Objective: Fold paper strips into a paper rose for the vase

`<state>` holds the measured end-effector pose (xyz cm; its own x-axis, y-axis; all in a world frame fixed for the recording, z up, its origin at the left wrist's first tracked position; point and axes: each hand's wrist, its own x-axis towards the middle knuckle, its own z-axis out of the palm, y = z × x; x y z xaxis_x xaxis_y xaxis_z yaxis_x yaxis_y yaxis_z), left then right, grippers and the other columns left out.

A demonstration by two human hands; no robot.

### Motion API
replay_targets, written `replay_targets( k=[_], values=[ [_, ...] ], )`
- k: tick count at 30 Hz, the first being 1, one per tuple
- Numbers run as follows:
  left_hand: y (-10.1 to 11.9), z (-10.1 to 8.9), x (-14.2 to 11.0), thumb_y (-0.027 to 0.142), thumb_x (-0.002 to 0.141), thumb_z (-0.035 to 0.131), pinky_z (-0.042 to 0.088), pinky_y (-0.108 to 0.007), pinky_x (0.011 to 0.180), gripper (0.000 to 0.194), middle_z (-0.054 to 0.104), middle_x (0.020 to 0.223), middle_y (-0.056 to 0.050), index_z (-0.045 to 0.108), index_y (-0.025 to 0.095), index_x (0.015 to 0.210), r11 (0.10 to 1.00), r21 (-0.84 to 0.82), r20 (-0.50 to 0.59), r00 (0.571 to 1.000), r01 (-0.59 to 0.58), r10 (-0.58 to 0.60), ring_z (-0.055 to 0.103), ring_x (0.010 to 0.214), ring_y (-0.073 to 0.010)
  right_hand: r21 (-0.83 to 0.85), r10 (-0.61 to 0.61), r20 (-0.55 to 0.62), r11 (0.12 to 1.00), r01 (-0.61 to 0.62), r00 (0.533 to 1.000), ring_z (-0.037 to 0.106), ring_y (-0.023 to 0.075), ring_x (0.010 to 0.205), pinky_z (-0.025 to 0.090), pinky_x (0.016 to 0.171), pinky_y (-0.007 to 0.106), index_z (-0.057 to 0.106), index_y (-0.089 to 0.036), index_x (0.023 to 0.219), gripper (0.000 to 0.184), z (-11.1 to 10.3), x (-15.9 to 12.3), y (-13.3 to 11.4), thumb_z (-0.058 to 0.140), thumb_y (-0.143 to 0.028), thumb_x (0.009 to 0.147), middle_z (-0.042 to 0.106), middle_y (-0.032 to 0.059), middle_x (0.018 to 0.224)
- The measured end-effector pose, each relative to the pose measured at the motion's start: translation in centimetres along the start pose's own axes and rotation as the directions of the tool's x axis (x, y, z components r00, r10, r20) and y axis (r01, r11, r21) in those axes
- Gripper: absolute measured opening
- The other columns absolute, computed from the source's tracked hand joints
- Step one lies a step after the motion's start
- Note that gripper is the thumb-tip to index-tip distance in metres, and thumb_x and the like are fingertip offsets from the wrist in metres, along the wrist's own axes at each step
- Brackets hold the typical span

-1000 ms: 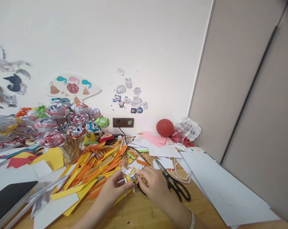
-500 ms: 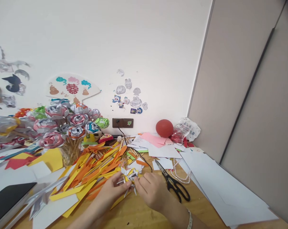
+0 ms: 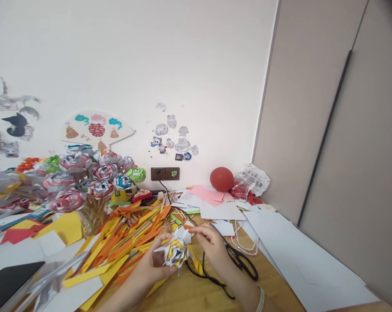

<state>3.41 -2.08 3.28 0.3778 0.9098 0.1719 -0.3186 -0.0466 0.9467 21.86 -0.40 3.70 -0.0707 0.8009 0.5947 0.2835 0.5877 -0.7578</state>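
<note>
A layered paper flower (image 3: 177,252) in white and yellow rests in my left hand (image 3: 153,262), thumb below it and fingers behind. Pointed white paper tips stick out around its edge. My right hand (image 3: 212,243) is at the flower's upper right, thumb and forefinger pinched together beside a white petal and an orange paper strip (image 3: 186,226). What lies between those fingertips is too small to make out. Beneath my right wrist, black-handled scissors (image 3: 244,260) are partly covered. A black cord (image 3: 199,275) loops over the wood between flower and right forearm.
Orange and yellow paper strips (image 3: 118,245) pile up at left. Behind them stands a bunch of paper roses (image 3: 103,172). White sheets (image 3: 299,255) cover the right side, near a pearl string (image 3: 247,250). A red balloon (image 3: 221,179) and a notebook (image 3: 12,281) also lie there.
The flower has turned to show its layered front and sits slightly lower. My right hand has drawn up and right from its centre. More of the black cord now shows on the table.
</note>
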Motion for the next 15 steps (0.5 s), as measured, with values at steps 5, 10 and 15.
replay_targets(
  k=[5, 10, 15],
  values=[
    [-1.0, -0.2, 0.1, 0.025, 0.05, 0.083, 0.038, -0.025, 0.062, 0.061, 0.067, 0.078, 0.002, 0.046, 0.027, 0.098, 0.996, 0.041, 0.044, 0.996, 0.075, -0.077, 0.058, 0.069, -0.0159, 0.062, 0.062, 0.12, 0.996, -0.07, 0.991, 0.06, 0.0187, 0.08, 0.046, 0.072, 0.028, 0.071, -0.018, 0.088, 0.016, 0.5, 0.0, -0.5, 0.061, -0.023, 0.076, 0.066, 0.0046, 0.085],
    [-1.4, -0.7, 0.2, 0.029, 0.051, 0.082, 0.038, -0.025, 0.062, 0.061, 0.065, 0.081, 0.003, 0.044, 0.028, 0.099, 0.992, 0.114, 0.08, 0.995, 0.055, -0.064, 0.058, 0.071, -0.0163, -0.044, 0.097, 0.091, 0.995, -0.093, 0.991, 0.058, 0.0165, 0.07, 0.044, 0.066, 0.026, 0.071, -0.017, 0.079, 0.011, 0.8, 0.0, -0.4, 0.064, -0.023, 0.074, 0.065, 0.0027, 0.075],
    [-1.5, -1.3, 0.2, 0.041, 0.051, 0.082, 0.042, -0.029, 0.073, 0.062, 0.061, 0.095, 0.0, 0.048, 0.029, 0.101, 0.988, 0.153, 0.168, 0.986, -0.011, -0.015, 0.058, 0.086, -0.0204, -0.143, 0.096, 0.074, 0.986, -0.084, 0.993, 0.056, 0.0145, 0.065, 0.042, 0.062, 0.024, 0.07, -0.019, 0.077, 0.008, 0.7, 0.1, 0.5, 0.068, -0.025, 0.073, 0.064, 0.0007, 0.072]
  ],
)
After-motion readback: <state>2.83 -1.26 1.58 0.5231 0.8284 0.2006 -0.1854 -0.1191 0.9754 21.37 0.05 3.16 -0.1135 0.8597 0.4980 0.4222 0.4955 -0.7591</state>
